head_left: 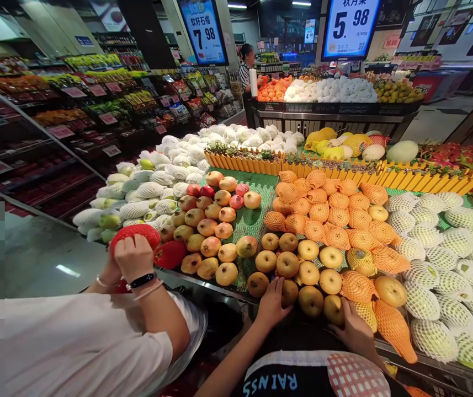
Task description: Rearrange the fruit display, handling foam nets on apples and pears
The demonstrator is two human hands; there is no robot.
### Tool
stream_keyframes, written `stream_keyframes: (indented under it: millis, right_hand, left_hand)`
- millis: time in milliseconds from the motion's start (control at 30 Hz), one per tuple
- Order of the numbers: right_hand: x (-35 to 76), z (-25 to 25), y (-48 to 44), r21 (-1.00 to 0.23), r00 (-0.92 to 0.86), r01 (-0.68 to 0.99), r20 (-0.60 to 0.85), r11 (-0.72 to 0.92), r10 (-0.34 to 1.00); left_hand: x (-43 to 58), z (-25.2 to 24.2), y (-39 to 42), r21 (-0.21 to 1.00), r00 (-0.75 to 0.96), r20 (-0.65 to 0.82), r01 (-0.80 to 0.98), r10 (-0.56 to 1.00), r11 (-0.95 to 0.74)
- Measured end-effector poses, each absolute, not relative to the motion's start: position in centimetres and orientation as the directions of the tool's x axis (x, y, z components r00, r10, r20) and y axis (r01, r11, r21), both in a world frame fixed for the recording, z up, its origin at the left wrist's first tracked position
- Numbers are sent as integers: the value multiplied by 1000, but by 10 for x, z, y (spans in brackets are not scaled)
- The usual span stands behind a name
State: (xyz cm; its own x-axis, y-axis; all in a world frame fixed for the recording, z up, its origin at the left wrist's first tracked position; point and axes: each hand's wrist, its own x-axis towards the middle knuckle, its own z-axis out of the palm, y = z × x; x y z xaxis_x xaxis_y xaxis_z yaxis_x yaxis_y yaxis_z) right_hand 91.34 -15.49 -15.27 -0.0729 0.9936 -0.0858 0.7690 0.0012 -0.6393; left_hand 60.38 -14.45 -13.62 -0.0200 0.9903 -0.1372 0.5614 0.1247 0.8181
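Round brown pears point(287, 264) sit in rows at the front of the fruit stand. My left hand point(274, 304) curls around the left side of a front-row pear point(290, 293), fingers and thumb against it. Further right, my right hand point(357, 330) has its fingers on the right side of another front pear point(333, 310), its thumb below. Between the two hands lies a bare pear point(311, 301). Orange foam-netted fruit point(360, 239) is piled behind and to the right, and one netted piece point(393, 330) lies beside my right hand.
At left, a person in a white shirt point(79, 342) holds a red foam net point(139, 234) in both hands. Pomegranates point(209, 227) fill the stand's left part; white-netted fruit point(432, 333) lies at right. A low yellow fence point(418, 179) runs behind. Another person point(246, 77) stands farther back.
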Motion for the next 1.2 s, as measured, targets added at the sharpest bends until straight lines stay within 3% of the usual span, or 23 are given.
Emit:
stream_keyframes:
  millis: [100,267,333,433,533,667,767,900,1067,1200]
  right_hand:
    - [912,-155,-145,-624,-88,780,-191,-52,978]
    - [910,-134,-139,-625,-61,765,-309,-154,949]
    - [907,-118,-137,-538,-91,834,-355,-124,931]
    - [895,-88,-125,-300,-86,952,-441,-57,893]
    - [870,-63,-108,-235,-117,971,-339,36,934]
    - [826,-57,-86,-255,-382,897,-37,361,923]
    - [797,-68,-72,-152,-517,846,8,512,856]
    - [771,-85,-56,-27,-548,836,-20,548,836]
    - [753,-101,-46,60,-524,849,-21,525,851]
    - [746,-111,-42,107,-532,840,-30,532,846]
  left_hand:
    - [603,-141,-141,757,30,-140,648,990,88]
    - [597,-130,-138,551,124,-180,834,976,-4]
    - [594,-121,-135,524,136,-170,851,976,-28]
    - [593,-105,-120,506,101,-95,862,990,-40]
    - [599,-94,-93,480,64,0,875,998,-56]
    - [609,-89,-55,497,121,-18,862,992,-97]
    - [603,-85,-44,522,127,-3,847,992,-107]
    - [573,-73,-58,573,55,84,814,995,-94]
    - [528,-62,-102,749,-259,317,658,912,-74]
    - [508,-66,-144,785,-381,354,617,854,-50]
